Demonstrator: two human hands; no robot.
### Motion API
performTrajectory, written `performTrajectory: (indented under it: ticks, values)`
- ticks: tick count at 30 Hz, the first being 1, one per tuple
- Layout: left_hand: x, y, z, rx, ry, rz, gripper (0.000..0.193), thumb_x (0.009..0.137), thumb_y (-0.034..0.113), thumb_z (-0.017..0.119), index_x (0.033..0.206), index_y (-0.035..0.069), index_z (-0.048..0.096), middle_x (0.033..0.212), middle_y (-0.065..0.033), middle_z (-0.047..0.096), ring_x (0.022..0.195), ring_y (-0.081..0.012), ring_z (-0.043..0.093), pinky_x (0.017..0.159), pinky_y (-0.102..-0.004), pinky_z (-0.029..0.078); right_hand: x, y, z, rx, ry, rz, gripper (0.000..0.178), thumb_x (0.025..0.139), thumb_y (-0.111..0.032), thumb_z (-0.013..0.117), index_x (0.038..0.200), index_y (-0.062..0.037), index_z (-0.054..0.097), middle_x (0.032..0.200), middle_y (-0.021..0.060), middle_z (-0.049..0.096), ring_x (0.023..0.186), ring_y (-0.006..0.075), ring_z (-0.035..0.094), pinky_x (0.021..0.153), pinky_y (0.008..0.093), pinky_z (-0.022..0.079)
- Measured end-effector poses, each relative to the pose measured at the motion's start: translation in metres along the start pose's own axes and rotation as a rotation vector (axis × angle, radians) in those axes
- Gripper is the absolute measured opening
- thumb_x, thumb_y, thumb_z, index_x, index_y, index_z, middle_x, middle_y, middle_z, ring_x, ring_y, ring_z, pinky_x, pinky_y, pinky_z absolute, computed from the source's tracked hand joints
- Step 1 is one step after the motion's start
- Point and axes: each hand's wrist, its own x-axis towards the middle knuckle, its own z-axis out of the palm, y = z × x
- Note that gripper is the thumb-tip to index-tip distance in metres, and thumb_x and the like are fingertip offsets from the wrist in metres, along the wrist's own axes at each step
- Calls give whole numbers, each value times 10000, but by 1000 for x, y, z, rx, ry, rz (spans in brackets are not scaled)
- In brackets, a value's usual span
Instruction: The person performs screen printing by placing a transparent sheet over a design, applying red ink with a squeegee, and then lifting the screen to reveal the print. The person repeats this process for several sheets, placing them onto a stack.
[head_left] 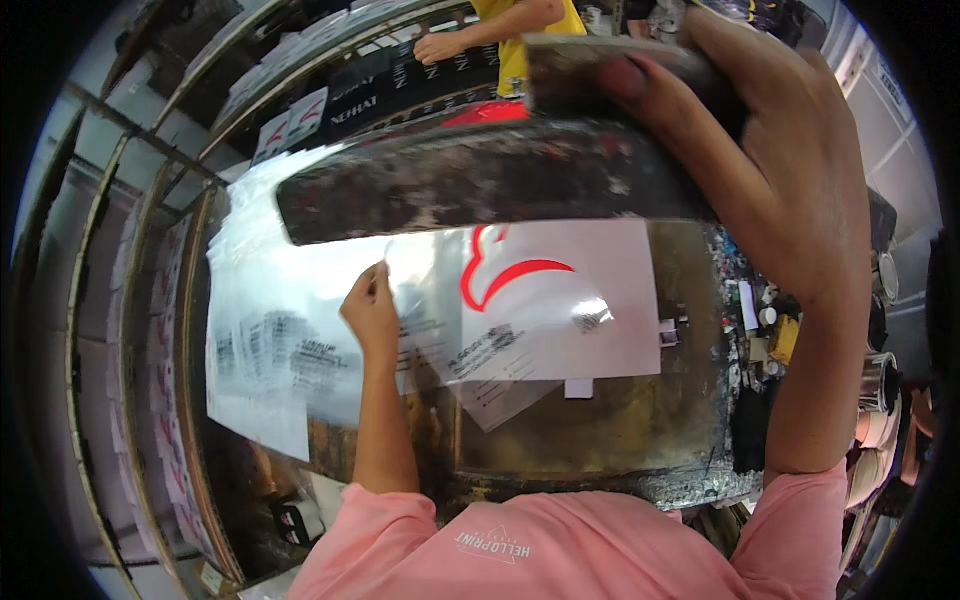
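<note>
My right hand [790, 150] is closed around a worn, stained wooden squeegee [570, 75], with the thumb along its near face. Just below it a dark, ink-crusted screen frame bar [470, 180] is raised above the work board [590, 435]. Between finger and thumb, my left hand [372, 305] pinches the edge of a clear plastic bag [490, 400] with black print. On the board, partly overlapped by that bag, lies a whitish plastic bag [610, 260] bearing a red curved mark. The frame bar hides its far part.
To the left spreads a heap of translucent printed bags [270, 330], beside wooden racks [165, 370] with stacked sheets. Red ink [490, 112] shows beyond the frame bar. Tins and small items [770, 320] crowd the right edge. A person in yellow [540, 40] stands opposite, near black boxes [370, 95].
</note>
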Motion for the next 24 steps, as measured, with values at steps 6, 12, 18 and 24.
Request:
performTrajectory:
  ticks: [6,12,18,24]
  values:
    - [15,-66,-138,451,323,-54,436,1041,330,713,1239,-57,738,1003,-177,753,895,-282,684,829,-413,537,-19,-10,-3,62,-16,22,626,1042,-645,555,994,-44,721,837,159,695,740,341,660,736,427,526]
    - [-81,29,-82,521,-337,374,920,847,634,815,1524,64,567,1522,-251,544,1487,-448,430,1302,-630,137,-22,-10,-3,-79,117,-105,605,1017,-612,617,1158,-44,768,970,230,747,791,401,711,749,447,541]
    - [-176,69,50,384,-741,800,1175,719,900,697,1590,130,525,1679,-245,381,1580,-475,289,1280,-703,44,-4,-5,-9,68,-188,30,744,1071,-734,418,787,-85,647,669,51,622,595,181,560,670,335,508]
    - [-201,132,93,371,-965,823,1192,681,928,694,1545,114,577,1678,-241,373,1566,-489,298,1258,-746,63,-9,16,3,46,-134,-15,680,1046,-695,486,835,-73,662,741,88,646,685,233,593,734,377,494]
